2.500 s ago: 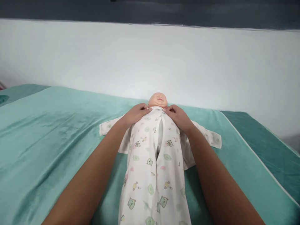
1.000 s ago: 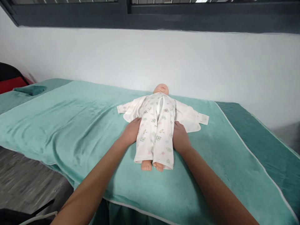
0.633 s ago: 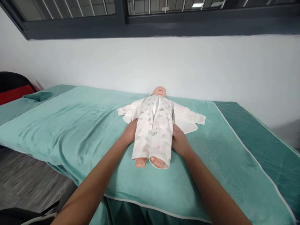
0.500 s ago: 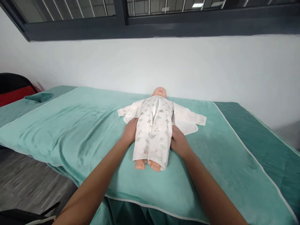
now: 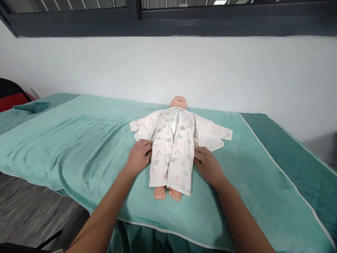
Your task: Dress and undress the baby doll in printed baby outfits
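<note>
A baby doll (image 5: 178, 102) lies on its back, feet toward me, with its arms hidden in the spread sleeves of a white printed baby top (image 5: 209, 131). Printed white baby trousers (image 5: 171, 154) cover its front from the chest down to the ankles, and the bare feet stick out at the hems. My left hand (image 5: 139, 156) is closed at the left side edge of the trousers, fingers curled. On the opposite edge, my right hand (image 5: 206, 163) pinches the cloth at about the same height. The fingertips of both hands are partly hidden.
A light green blanket (image 5: 100, 123) with wrinkles on the left covers the bed, over darker green bedding (image 5: 295, 158). Behind stands a white wall (image 5: 168, 70) below a dark window frame (image 5: 168, 28). A red and black object (image 5: 12, 98) is at the far left.
Both hands have slid a little down the trouser sides toward the feet and come slightly outward. The trouser legs lie flatter. The view has shifted slightly.
</note>
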Motion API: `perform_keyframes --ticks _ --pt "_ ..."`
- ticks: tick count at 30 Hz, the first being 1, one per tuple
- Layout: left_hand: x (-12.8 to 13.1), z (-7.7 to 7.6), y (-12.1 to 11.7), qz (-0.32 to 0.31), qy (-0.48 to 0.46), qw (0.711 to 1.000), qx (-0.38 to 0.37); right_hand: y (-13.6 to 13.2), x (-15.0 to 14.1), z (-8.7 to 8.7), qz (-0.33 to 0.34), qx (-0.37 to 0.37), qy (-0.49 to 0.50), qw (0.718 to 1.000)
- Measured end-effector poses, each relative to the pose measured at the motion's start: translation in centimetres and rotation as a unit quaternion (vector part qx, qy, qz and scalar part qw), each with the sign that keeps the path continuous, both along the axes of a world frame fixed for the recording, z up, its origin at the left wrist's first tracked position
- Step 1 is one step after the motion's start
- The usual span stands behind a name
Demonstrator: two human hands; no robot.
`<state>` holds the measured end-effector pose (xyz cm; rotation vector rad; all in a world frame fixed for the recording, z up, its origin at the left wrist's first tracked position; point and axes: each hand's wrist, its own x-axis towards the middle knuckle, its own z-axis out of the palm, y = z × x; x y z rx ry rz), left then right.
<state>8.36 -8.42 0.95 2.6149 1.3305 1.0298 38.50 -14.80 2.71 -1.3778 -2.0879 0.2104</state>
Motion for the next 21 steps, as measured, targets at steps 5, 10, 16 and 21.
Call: perform_keyframes --ticks 5,10,16,21 --pt "0.1 0.3 -0.2 -0.016 -0.056 0.998 -0.037 -0.7 -0.3 0.2 -0.017 -0.031 0.058 0.998" --pt "-0.9 -0.3 1.6 0.118 -0.243 0.954 -0.132 0.0 1.8 -0.7 -0.203 0.006 0.173 0.964" --pt "-1.5 -1.1 4.1 0.327 -0.169 0.924 -0.101 3.0 5.4 -0.7 -0.444 0.01 0.062 0.894" --pt "-1.3 -0.3 5.4 0.397 -0.066 0.906 -0.132 4.3 6.3 1.2 -0.488 -0.14 0.004 0.861"
